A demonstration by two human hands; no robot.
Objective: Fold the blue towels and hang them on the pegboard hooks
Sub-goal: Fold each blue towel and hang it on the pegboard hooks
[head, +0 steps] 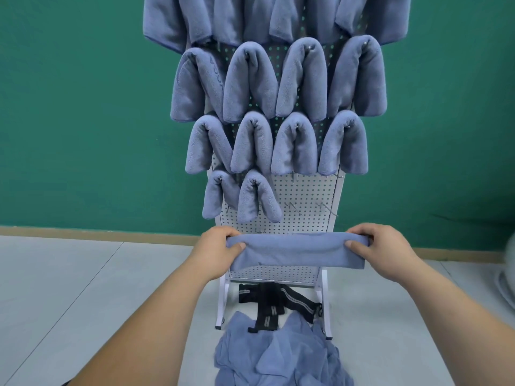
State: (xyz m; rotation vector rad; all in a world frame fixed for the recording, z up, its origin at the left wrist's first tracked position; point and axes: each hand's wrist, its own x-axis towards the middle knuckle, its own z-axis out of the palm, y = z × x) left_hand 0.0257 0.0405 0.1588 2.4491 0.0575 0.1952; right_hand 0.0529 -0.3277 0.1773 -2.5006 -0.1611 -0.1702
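Hands, my left hand [217, 250] and right hand [381, 247], pinch opposite ends of a folded soft blue microfibre towel [296, 252], stretched into a flat band before the white perforated metal pegboard [303, 190] hung with plush folded blue towels [302, 79].

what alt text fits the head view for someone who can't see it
The left hand and right hand grip the ends of a folded blue cloth towel, held level before a white perforated pegboard. Folded blue towels hang in rows on it; some lower hooks are bare. A crumpled heap of blue towels lies on the grey floor below.
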